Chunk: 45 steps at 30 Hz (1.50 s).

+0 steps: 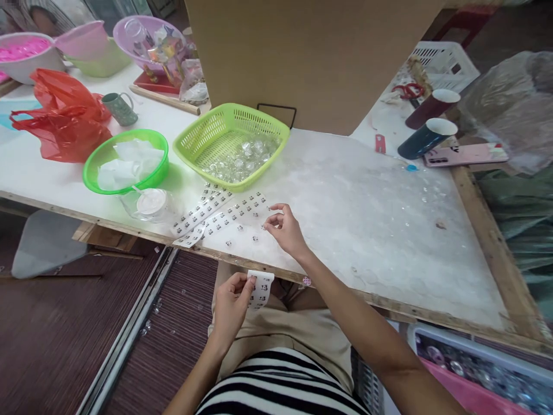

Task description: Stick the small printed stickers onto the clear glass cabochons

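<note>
My left hand point(233, 302) pinches a white strip of stickers point(261, 288) with small dark prints, below the table's front edge. Over the tabletop, my right hand point(286, 230) has its thumb and fingers drawn together; whatever is at the fingertips is too small to make out. Just left of it lie a few tiny clear pieces, among them a clear piece with a dark print point(255, 238). Longer sticker sheets point(235, 213) with rows of the same print spread beyond them. Behind the sheets, a yellow-green basket point(185, 144) holds many clear pieces.
A green bowl point(88, 173) with white contents and a clear plastic container point(151, 204) stand left. Further left are a red plastic bag point(69, 115) and a mug point(121, 109). A cardboard box point(302, 63) rises behind. Two cups and a pink phone point(466, 154) lie right.
</note>
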Available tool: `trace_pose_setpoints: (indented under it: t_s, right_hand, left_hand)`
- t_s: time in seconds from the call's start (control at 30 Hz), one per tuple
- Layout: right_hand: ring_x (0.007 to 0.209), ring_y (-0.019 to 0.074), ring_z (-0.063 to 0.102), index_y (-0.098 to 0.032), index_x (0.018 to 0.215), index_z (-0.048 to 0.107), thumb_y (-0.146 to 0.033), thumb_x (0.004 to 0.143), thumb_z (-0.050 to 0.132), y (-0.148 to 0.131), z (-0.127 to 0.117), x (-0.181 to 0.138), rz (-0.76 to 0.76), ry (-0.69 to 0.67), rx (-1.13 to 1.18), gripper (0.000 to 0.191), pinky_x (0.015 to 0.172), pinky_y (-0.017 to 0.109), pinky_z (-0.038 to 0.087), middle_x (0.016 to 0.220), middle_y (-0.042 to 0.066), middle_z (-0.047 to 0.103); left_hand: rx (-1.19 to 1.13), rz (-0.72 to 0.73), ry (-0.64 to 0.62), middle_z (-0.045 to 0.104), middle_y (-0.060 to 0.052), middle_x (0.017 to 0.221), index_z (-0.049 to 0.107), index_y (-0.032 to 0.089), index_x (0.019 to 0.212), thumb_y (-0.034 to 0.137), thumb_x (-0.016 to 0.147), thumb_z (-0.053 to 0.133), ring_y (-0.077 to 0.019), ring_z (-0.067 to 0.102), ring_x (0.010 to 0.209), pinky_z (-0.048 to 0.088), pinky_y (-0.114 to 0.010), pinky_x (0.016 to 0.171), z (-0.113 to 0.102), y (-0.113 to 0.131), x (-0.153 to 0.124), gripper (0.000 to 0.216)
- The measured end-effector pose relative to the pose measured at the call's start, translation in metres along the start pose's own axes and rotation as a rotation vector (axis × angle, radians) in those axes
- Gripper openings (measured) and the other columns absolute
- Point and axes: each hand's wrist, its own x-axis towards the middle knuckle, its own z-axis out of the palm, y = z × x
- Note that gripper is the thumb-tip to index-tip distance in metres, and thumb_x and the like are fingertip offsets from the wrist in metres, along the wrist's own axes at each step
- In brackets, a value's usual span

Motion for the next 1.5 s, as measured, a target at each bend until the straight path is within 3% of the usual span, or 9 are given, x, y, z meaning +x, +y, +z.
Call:
trace_pose_setpoints:
  t_s: [0.4, 0.63, 0.77, 0.87, 0.93, 1.03, 1.33, 1.4, 1.5]
  right_hand:
    - [0.075, 0.0175, 0.061, -0.018, 0.112, 0.04, -0.005, 0.077, 0.048, 0.017, 0.029, 0.029, -0.09, -0.137, -0.493, 0.038, 0.076, 0.031, 0.044, 0.082, 0.001, 0.063]
    - [0.11, 0.0298, 0.054, -0.012, 0.122, 0.044, 0.002, 0.077, 0.047, 0.009, 0.037, 0.027, -0.181, -0.063, -0.676, 0.047, 0.093, 0.046, 0.036, 0.124, 0.019, 0.053]
    - [0.106, 0.0264, 0.055, -0.015, 0.107, 0.057, -0.01, 0.084, 0.058, -0.004, 0.028, 0.012, -0.249, -0.008, -0.632, 0.024, 0.092, 0.041, 0.038, 0.114, 0.013, 0.059]
    - [0.083, 0.0176, 0.06, -0.015, 0.085, 0.061, -0.015, 0.086, 0.062, -0.01, 0.027, -0.003, -0.087, -0.242, -0.447, 0.002, 0.077, 0.029, 0.043, 0.09, 0.006, 0.065]
    - [0.075, 0.0139, 0.06, -0.015, 0.08, 0.063, -0.014, 0.085, 0.065, -0.011, 0.029, -0.011, 0.048, -0.381, -0.381, 0.005, 0.069, 0.024, 0.042, 0.081, 0.003, 0.067]
    - [0.075, 0.013, 0.061, -0.015, 0.079, 0.066, -0.011, 0.083, 0.066, -0.009, 0.034, -0.016, 0.111, -0.405, -0.412, 0.005, 0.067, 0.022, 0.042, 0.08, 0.002, 0.069]
    - [0.079, 0.0172, 0.062, -0.014, 0.08, 0.065, -0.011, 0.086, 0.063, -0.01, 0.047, -0.022, 0.021, -0.411, -0.633, 0.007, 0.079, 0.029, 0.04, 0.082, 0.004, 0.069]
    - [0.086, 0.0206, 0.062, -0.013, 0.089, 0.063, -0.01, 0.086, 0.063, -0.01, 0.051, -0.024, -0.018, -0.391, -0.695, 0.004, 0.087, 0.034, 0.037, 0.087, 0.007, 0.068]
    - [0.093, 0.024, 0.059, -0.012, 0.106, 0.059, -0.011, 0.084, 0.067, -0.008, 0.054, -0.024, -0.083, -0.344, -0.782, 0.023, 0.09, 0.038, 0.034, 0.1, 0.01, 0.066]
  left_hand:
    - [-0.01, -0.016, 0.006, 0.068, -0.005, 0.078, 0.067, 0.012, 0.091, 0.045, 0.091, 0.06, -0.0161, 0.064, 0.072, 0.045, -0.022, 0.063, -0.005, -0.004, 0.002, 0.034]
    - [-0.01, 0.005, 0.004, 0.068, -0.005, 0.078, 0.067, 0.012, 0.09, 0.043, 0.091, 0.06, -0.0165, 0.065, 0.072, 0.047, -0.022, 0.065, -0.006, -0.002, 0.002, 0.032]
    - [-0.004, -0.002, 0.009, 0.069, -0.005, 0.08, 0.068, 0.012, 0.09, 0.043, 0.091, 0.06, -0.0171, 0.066, 0.073, 0.048, -0.022, 0.065, -0.007, -0.006, 0.001, 0.032]
    - [-0.005, -0.01, 0.0, 0.069, -0.005, 0.081, 0.068, 0.012, 0.09, 0.044, 0.091, 0.06, -0.0169, 0.066, 0.073, 0.048, -0.022, 0.065, -0.006, -0.007, 0.001, 0.032]
    - [-0.01, -0.011, -0.006, 0.069, -0.005, 0.081, 0.068, 0.012, 0.09, 0.043, 0.091, 0.06, -0.0168, 0.066, 0.074, 0.048, -0.022, 0.065, -0.005, -0.006, 0.001, 0.032]
    - [-0.007, 0.005, -0.01, 0.068, -0.005, 0.08, 0.068, 0.012, 0.09, 0.042, 0.091, 0.06, -0.0166, 0.065, 0.074, 0.048, -0.021, 0.065, -0.004, -0.004, 0.001, 0.031]
    - [0.006, 0.001, -0.001, 0.068, -0.005, 0.079, 0.068, 0.013, 0.09, 0.041, 0.091, 0.06, -0.0169, 0.065, 0.074, 0.048, -0.022, 0.066, -0.006, -0.01, 0.0, 0.03]
    - [0.014, 0.003, 0.0, 0.068, -0.004, 0.079, 0.068, 0.013, 0.089, 0.041, 0.091, 0.06, -0.0166, 0.065, 0.073, 0.047, -0.021, 0.065, -0.006, -0.01, 0.0, 0.029]
    - [0.023, 0.001, 0.001, 0.069, -0.004, 0.079, 0.068, 0.013, 0.089, 0.041, 0.091, 0.06, -0.0166, 0.065, 0.073, 0.047, -0.022, 0.064, -0.006, -0.008, 0.001, 0.029]
